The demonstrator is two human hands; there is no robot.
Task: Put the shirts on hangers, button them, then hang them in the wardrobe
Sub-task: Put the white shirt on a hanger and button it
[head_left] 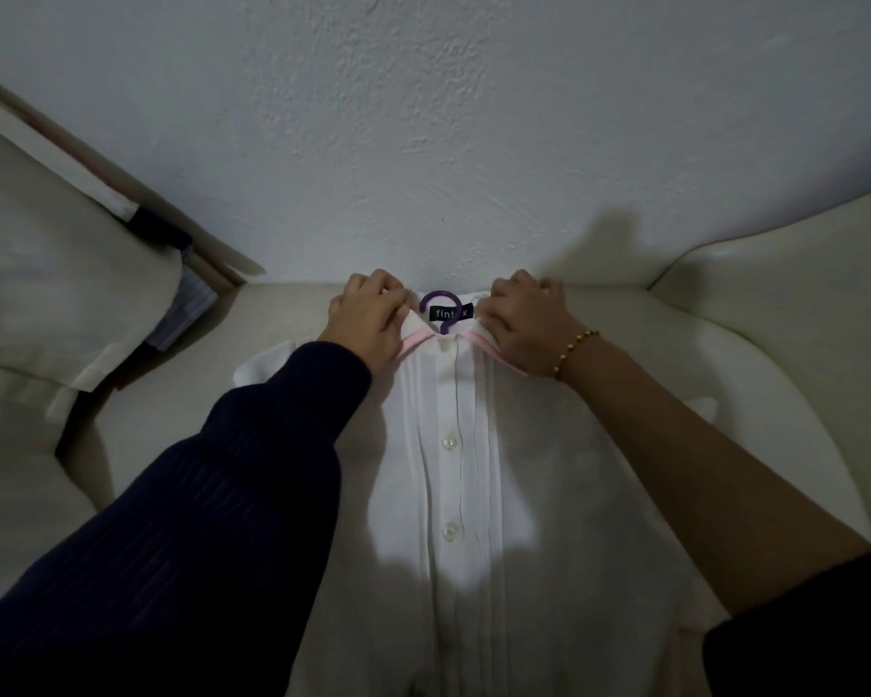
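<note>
White rough-plastered wall point(423, 118) fills the upper field. Below it stands a cream leather sofa point(775, 304), with an armrest rising at each side.

A white pleated shirt point(473, 495) lies front-up on the seat cushion, collar toward the wall. Its placket is closed along the three visible buttons point(449, 441).

A dark navy sleeve point(197, 520) on the left forearm crosses and hides the shirt's left shoulder. The bare right forearm covers the other shoulder.

A heap of cream cloth point(61, 274) rests on the left armrest, with a blue-striped cloth point(182, 309) showing beneath its edge.

The left hand point(368, 319) and right hand point(524, 319) sit on either side of the neck opening. Each has its fingers curled and pinches one wing of the pink-edged collar point(416, 343).

A gold bead bracelet point(574, 347) circles the right wrist.

Between the hands, the purple hanger point(441, 306) shows only its hook. The hook partly covers a black neck label point(439, 313), and the rest of the hanger is hidden inside the shirt.
</note>
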